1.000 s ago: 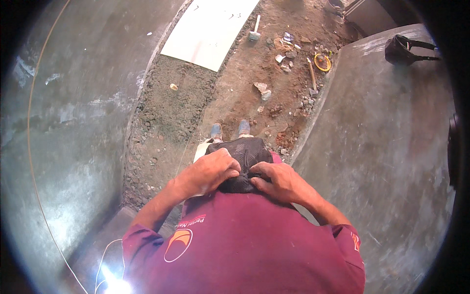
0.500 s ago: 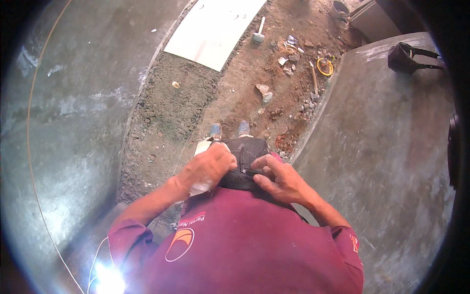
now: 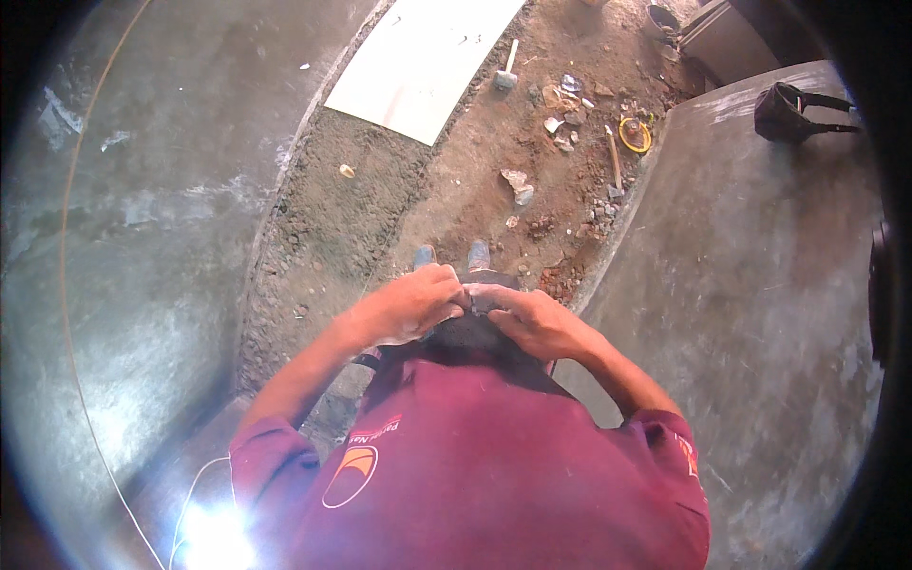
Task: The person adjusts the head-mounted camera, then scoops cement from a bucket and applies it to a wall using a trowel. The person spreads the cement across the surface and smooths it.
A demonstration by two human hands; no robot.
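At my waist is a black mesh-like pouch (image 3: 465, 340), partly covered by my hands. My left hand (image 3: 413, 304) is closed, its curled fingers pinching the pouch's upper part. From the other side my right hand (image 3: 534, 318) pinches the same spot, thumb and fingers pressed together. The fingertips of both hands nearly meet, and the exact bit between them is hidden. Just beyond the pouch show the tips of my blue-grey shoes (image 3: 478, 255).
Ahead lies a white board (image 3: 423, 66) on rough ground. Right of it are a mallet (image 3: 506, 71), scattered rubbish (image 3: 518, 185), a wooden-handled hammer (image 3: 614, 161) and a yellow ring (image 3: 635, 135). A black bag (image 3: 784, 114) rests on the right concrete slab (image 3: 731, 247). A cable (image 3: 65, 275) crosses the left slab.
My hands have come closer together over the pouch, the left moving right and inward. The pouch's front, with its zip, was more visible before. A pale item by my left hand is now out of sight.
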